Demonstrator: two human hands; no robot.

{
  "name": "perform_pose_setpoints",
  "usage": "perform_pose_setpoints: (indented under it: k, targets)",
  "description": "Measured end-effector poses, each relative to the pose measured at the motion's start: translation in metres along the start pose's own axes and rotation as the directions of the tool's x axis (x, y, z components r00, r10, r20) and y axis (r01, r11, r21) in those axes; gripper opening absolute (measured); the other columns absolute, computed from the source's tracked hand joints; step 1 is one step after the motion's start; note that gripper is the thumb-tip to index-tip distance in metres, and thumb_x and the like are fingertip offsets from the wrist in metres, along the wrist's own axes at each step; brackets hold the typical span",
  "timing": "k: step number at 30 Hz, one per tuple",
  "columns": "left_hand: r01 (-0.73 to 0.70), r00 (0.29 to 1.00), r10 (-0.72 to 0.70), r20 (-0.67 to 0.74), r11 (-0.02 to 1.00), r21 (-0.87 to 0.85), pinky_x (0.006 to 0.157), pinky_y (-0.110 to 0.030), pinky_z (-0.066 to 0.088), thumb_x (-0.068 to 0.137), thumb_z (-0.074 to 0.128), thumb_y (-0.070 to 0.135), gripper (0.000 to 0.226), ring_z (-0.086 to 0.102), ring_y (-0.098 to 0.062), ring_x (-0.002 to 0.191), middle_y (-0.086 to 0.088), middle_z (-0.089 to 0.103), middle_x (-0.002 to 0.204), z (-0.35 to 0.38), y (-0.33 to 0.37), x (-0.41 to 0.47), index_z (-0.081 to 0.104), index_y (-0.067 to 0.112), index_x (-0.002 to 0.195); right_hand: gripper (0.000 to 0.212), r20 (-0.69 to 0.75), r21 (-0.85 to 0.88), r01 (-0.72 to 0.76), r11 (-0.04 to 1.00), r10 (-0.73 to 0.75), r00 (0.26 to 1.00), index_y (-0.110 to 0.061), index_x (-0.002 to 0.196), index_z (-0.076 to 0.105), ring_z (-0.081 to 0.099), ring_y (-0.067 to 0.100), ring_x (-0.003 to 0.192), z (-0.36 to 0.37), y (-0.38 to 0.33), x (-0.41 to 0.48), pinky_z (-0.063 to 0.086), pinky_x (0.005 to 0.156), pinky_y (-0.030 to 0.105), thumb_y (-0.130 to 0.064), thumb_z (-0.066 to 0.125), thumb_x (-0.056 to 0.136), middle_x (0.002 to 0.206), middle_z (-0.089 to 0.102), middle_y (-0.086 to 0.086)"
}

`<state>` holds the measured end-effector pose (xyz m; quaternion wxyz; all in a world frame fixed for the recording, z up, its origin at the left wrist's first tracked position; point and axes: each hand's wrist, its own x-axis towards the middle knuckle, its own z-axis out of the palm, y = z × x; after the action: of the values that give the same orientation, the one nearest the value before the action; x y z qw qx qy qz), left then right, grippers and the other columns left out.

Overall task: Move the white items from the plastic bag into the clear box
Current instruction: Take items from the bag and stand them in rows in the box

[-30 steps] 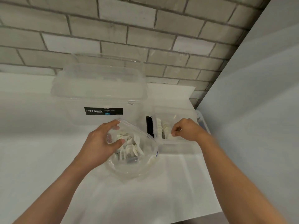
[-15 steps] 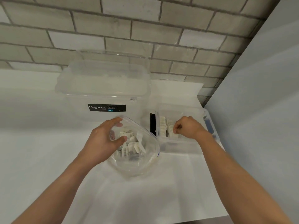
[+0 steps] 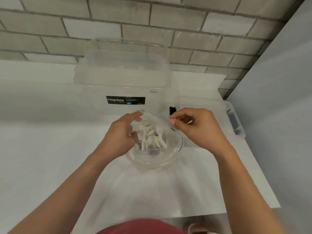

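A clear plastic bag [image 3: 157,159] stands open on the white counter, with several small white items [image 3: 148,137] inside it. My left hand [image 3: 120,137] grips the bag's left rim, index finger along the top edge and thumb inside the opening. My right hand [image 3: 194,127] hovers at the bag's right rim with its fingers curled and nothing visible in them; its thumb tip is right at the rim. Behind that hand sits the small clear box [image 3: 211,105], so the box's contents are hidden.
A tall clear Megabox container [image 3: 125,78] with a lid stands just behind the bag, against the brick wall [image 3: 152,22]. A grey wall [image 3: 278,98] closes off the right side. The counter's front edge [image 3: 219,213] is near my body.
My right hand has left the small clear box and come left to the bag's right rim. My left hand has kept its hold on the bag.
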<state>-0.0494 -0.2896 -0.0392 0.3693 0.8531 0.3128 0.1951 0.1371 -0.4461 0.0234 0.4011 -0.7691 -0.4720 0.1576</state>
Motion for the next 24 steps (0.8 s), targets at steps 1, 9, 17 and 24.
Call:
perform_pose_setpoints:
  k: [1,9,17,24]
  targets:
    - [-0.006,1.000,0.006,0.004,1.000,0.003,0.070,-0.004,0.039,0.083,0.060,-0.002,0.065,0.053,-0.008,0.074,0.018,0.060,0.120,0.000,-0.001,-0.001,0.051,0.033,0.138,0.005,0.082,-0.013,0.004,1.000,-0.003,0.997,-0.028,0.090,0.080,0.067,0.000,0.076,0.017,-0.007,-0.002,0.050,0.070,0.011,-0.026,0.077,0.087,0.082,0.075,-0.017]
    - [-0.060,0.996,0.057,0.063,0.997,0.043,0.076,0.000,0.034,0.084,0.064,0.001,0.064,0.055,-0.001,0.079,0.013,0.059,0.124,-0.001,-0.016,-0.009,0.050,0.026,0.141,0.032,0.283,-0.601,0.104,0.792,0.089,0.955,-0.016,0.108,0.071,0.063,0.035,0.093,0.115,0.015,0.014,0.041,0.067,0.033,0.000,0.050,0.089,0.100,0.068,0.009]
    - [-0.095,0.994,0.094,0.056,0.995,0.017,0.075,0.003,0.033,0.083,0.060,-0.003,0.064,0.051,-0.003,0.078,0.009,0.059,0.125,-0.003,-0.017,-0.002,0.050,0.023,0.141,0.036,0.244,-0.708,0.061,0.703,0.162,0.956,-0.011,0.125,0.059,0.067,0.038,0.101,0.143,0.027,0.044,0.049,0.071,0.040,-0.002,0.050,0.091,0.119,0.066,0.011]
    - [-0.079,0.995,0.080,0.054,0.997,-0.022,0.072,0.001,0.035,0.084,0.062,0.000,0.065,0.056,-0.006,0.078,0.012,0.059,0.123,-0.004,-0.018,0.005,0.049,0.026,0.141,0.027,0.203,-0.658,0.050,0.751,0.112,0.973,-0.019,0.101,0.073,0.067,0.033,0.086,0.139,0.028,0.039,0.050,0.061,0.035,-0.004,0.054,0.088,0.097,0.068,0.004]
